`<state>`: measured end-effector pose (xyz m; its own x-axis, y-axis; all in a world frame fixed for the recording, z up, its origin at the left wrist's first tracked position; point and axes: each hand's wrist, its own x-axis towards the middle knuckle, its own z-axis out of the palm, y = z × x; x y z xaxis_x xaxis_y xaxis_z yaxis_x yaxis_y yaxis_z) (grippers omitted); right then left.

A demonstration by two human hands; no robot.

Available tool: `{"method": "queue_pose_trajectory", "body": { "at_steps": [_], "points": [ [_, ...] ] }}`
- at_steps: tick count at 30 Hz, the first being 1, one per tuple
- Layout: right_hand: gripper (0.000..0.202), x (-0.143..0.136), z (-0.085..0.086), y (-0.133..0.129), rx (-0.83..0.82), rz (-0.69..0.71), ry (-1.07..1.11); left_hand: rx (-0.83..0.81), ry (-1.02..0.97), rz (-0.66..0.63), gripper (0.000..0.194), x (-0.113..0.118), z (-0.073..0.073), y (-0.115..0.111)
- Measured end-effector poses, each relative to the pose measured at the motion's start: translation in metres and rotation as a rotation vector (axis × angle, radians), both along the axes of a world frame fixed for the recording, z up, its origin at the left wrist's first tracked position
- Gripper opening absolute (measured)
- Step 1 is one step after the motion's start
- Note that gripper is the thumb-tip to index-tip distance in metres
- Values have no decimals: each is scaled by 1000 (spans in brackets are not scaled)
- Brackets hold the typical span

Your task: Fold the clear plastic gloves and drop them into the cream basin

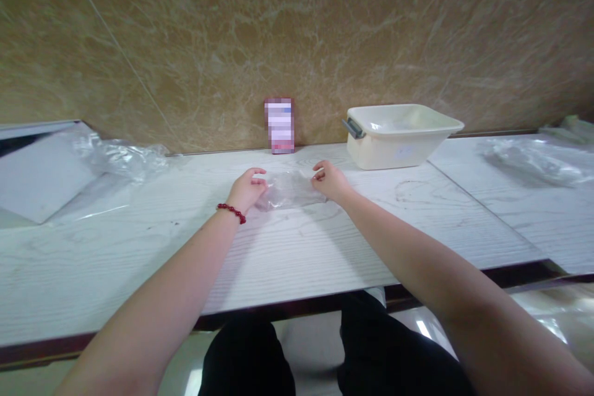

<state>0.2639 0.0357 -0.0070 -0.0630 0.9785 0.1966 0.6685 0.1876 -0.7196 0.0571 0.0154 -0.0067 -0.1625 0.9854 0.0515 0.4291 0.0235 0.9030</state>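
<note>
White box sits leftmost, crumpled clear plastic against its right side. Next comes your left hand, fingers half curled at the left end of a clear bag. That bag lies on the table, its long axis running left to right; you cannot tell which end opens. Your right hand curls at its right end; whether either hand pinches the film is unclear. Farther right stands a cream bin, near the wall.
</note>
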Motion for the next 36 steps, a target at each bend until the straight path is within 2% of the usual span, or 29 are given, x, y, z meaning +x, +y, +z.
{"method": "queue_pose_trajectory", "body": {
  "at_steps": [4, 8, 14, 18, 20, 22, 26, 30, 36],
  "points": [
    [23, 1, 0, 2, 15, -7, 9, 15, 115, 19, 21, -2, 1, 2],
    [22, 1, -3, 4, 3, 6, 46, 1, 188, 43, 29, -1, 6, 0],
    [20, -1, -4, 4, 12, 5, 26, 40, 74, -14, 44, 0, 5, 0],
    [19, -2, -3, 4, 33, 5, -15, 13, 195, 75, 43, -8, 10, -3],
    [20, -2, -4, 4, 32, 7, -22, -57, 248, 112, 42, -13, 15, -7],
    [20, -2, -5, 5, 27, 8, -23, -189, 188, 114, 38, -15, 20, -11],
    [21, 0, -6, 5, 7, 10, -9, -417, -54, 73, 25, -9, 32, -22],
    [21, 0, -6, 5, 3, 20, 1, -471, -172, -12, 22, -2, 41, -29],
    [21, 0, -9, 6, 5, 24, 2, -444, -212, -176, 35, -7, 45, -31]
  ]
}}
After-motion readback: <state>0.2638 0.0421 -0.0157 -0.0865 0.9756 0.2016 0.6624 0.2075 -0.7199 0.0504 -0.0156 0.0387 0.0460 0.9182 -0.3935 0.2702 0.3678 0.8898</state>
